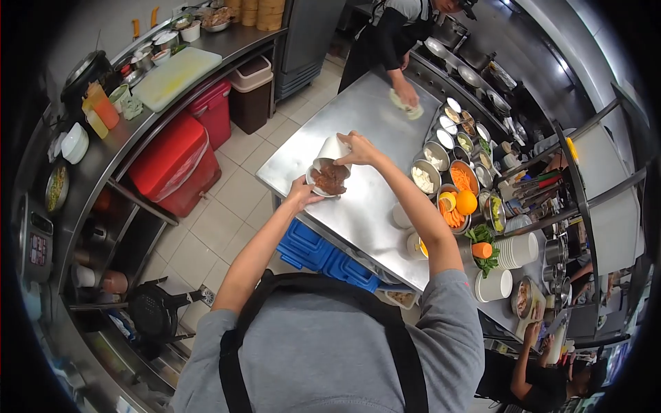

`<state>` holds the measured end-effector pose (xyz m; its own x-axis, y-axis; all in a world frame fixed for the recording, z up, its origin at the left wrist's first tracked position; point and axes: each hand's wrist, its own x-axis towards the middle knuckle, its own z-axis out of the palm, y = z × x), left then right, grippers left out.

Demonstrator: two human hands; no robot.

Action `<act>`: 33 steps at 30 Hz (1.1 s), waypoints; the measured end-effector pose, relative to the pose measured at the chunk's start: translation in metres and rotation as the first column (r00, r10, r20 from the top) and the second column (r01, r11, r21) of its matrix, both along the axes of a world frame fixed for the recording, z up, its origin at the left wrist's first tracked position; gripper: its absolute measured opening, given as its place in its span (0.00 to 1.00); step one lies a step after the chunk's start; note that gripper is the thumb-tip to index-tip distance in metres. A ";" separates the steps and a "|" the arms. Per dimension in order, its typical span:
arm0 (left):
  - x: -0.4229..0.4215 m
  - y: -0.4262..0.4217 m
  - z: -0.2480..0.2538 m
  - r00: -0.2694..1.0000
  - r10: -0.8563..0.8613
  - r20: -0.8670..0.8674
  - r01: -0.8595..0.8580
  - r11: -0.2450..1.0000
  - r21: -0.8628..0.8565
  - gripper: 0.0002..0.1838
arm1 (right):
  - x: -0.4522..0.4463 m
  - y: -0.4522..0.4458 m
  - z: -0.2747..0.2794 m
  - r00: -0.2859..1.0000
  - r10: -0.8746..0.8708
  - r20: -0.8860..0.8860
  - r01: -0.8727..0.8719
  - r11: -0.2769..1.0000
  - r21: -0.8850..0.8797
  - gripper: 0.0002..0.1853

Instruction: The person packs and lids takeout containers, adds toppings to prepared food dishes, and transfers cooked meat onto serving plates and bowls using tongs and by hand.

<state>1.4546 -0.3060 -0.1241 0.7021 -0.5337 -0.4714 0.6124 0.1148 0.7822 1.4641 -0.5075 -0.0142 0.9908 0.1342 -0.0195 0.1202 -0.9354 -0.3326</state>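
Both arms stretched forward, left hand (303,194) cupped, right hand (354,149) higher, wrist bent

No readable text or labels

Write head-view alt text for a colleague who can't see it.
The left hand holds a bowl of reddish-brown food while the right hand tilts a white container against it, above a steel table. Nearby, a co-worker presses a pale cloth on the tabletop; cut carrot sits at right.
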 end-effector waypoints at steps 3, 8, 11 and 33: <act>0.006 0.000 -0.007 1.000 0.004 0.005 -0.004 0.999 0.038 0.19 | -0.001 0.004 -0.004 0.999 0.007 0.044 -0.008 1.000 0.017 0.49; 0.027 0.003 -0.014 0.988 -0.011 0.155 -0.024 0.975 0.223 0.19 | 0.002 0.014 -0.003 0.993 -0.099 0.071 0.097 0.995 0.031 0.46; 0.042 0.007 -0.013 0.967 -0.034 0.254 -0.055 0.940 0.336 0.17 | 0.005 0.020 -0.003 0.990 -0.102 0.098 0.104 0.995 -0.014 0.44; 0.061 0.012 0.005 0.925 -0.217 0.313 0.018 0.846 0.533 0.14 | 0.020 0.031 0.012 0.990 -0.135 0.034 0.138 0.982 -0.128 0.40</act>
